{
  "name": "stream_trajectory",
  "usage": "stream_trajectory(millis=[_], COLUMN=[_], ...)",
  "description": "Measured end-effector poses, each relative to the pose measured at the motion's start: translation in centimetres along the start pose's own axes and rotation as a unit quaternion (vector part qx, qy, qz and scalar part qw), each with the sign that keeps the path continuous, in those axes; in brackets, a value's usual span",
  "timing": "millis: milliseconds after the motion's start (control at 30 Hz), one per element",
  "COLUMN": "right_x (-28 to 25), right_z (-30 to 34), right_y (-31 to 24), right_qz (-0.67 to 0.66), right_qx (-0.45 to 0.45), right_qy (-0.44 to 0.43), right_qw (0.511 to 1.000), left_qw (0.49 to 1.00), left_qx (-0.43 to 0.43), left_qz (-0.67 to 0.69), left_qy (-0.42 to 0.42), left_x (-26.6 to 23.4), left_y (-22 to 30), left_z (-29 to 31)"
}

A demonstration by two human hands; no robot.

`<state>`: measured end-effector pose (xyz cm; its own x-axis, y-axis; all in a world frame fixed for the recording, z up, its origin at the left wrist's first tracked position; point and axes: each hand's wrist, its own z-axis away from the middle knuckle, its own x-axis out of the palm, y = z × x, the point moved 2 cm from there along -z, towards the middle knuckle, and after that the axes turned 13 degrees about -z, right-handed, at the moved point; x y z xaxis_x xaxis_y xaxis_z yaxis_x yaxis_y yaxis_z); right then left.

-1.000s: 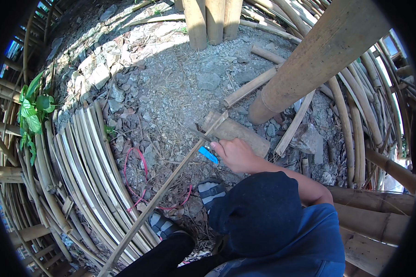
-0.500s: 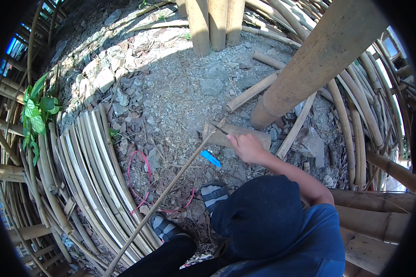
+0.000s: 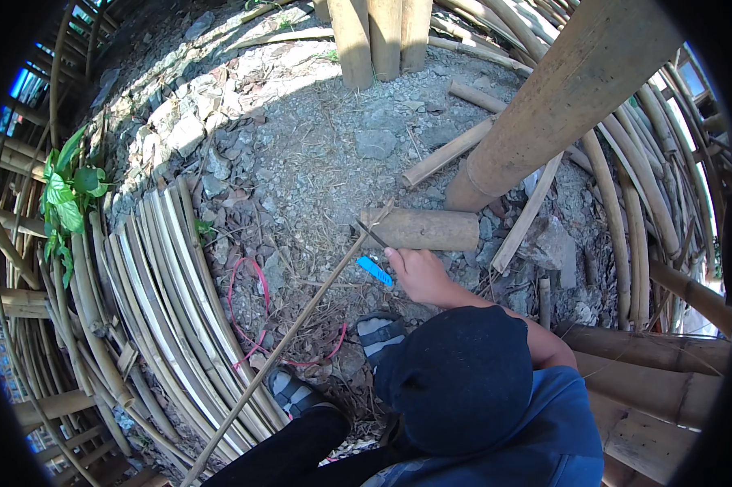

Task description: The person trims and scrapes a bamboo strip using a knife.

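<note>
Right hand and blade at the upper end of a bamboo strip. Compared with the view half a second ago, we find the right hand (image 3: pixel 421 277) lower and farther left, and the knife (image 3: pixel 373 234) shifted with it, down the bamboo strip (image 3: pixel 301 320) and away from its tip. The blade now crosses the strip beside the left end of a short bamboo log (image 3: pixel 431 230), on which the tip appears to rest. We judge that the stroke has passed along the strip, and that the work is confined to this end. The blue plastic piece (image 3: pixel 375 271) lies where it lay, on the ground beside the hand.

The right fingers are curled around the knife handle, which they largely conceal; the thumb lies uppermost, toward the blade. The left hand is not in view, and we cannot tell how its fingers stand; the dark cap (image 3: pixel 459 381) and the body block much of the lower area. The strip slants past the stacked bamboo slats (image 3: pixel 175 300) and is cut off at the lower edge. Whether the blade bites into the strip or merely touches it, we cannot make out.
</note>
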<state>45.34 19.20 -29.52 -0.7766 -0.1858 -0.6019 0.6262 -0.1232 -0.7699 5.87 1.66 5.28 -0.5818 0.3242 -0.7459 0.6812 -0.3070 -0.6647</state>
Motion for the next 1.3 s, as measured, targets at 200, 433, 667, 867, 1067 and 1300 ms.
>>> stream_trajectory(millis=[200,433,667,867,1067,1300], right_x=[1.0,2.2,2.7,1.9,2.4,2.9], right_z=[0.8,0.3,-0.4,-1.7,-0.1,-0.8], right_y=[-2.3,-1.4,0.4,1.3,-0.7,-1.4], right_qz=[-0.013,-0.064,-0.082,-0.015,-0.005,0.000], right_qx=[-0.050,-0.006,-0.023,-0.019,-0.074,-0.086], right_qy=[-0.018,0.026,0.083,0.024,0.007,0.024], right_qw=[0.998,0.998,0.993,0.999,0.997,0.996], left_qw=[1.000,1.000,1.000,0.999,0.999,0.998], left_qx=[-0.004,-0.006,-0.001,-0.010,-0.025,-0.038], left_qz=[0.022,0.020,0.029,0.017,0.024,0.035], left_qy=[0.013,-0.002,0.012,0.041,0.001,-0.036], left_x=[0.2,0.5,1.1,1.7,1.0,0.5], left_y=[0.2,0.0,0.0,0.1,-0.1,-0.1], left_z=[-0.6,-0.2,-0.1,0.6,1.5,2.0])
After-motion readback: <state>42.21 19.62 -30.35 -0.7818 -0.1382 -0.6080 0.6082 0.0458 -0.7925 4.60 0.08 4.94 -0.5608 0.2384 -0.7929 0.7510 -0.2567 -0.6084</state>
